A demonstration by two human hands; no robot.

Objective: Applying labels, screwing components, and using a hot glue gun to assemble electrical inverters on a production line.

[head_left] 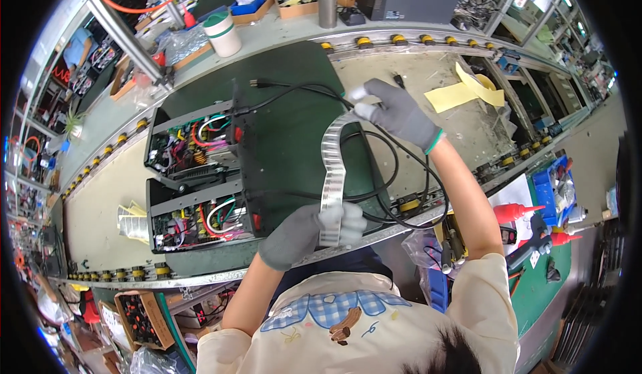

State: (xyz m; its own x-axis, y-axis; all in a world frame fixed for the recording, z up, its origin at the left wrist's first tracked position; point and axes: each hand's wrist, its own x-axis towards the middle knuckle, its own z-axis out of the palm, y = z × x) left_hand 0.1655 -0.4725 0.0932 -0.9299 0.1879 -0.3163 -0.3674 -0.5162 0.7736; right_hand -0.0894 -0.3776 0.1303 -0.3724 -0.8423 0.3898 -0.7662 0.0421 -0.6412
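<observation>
A long, curling strip of silvery-white labels (332, 157) stretches between my two grey-gloved hands. My left hand (297, 233) is closed around its lower part, close to the front rail. At the strip's upper end, the pale fingertips of my right hand (401, 113) pinch it; the exact contact is partly hidden. A black power cable (394, 167) loops beneath the strip and right hand. To the left, two open black device housings (194, 137) with coloured wires and circuit boards lie side by side on the dark green board (287, 153).
Yellow backing paper (461, 93) lies curled on the worn bench at right. Roller rails (401, 40) border the work area. A white canister (223, 34) and steel flask (327, 3) stand behind. Red-tipped bottles (515, 212) and a blue bin (555, 190) are at the right.
</observation>
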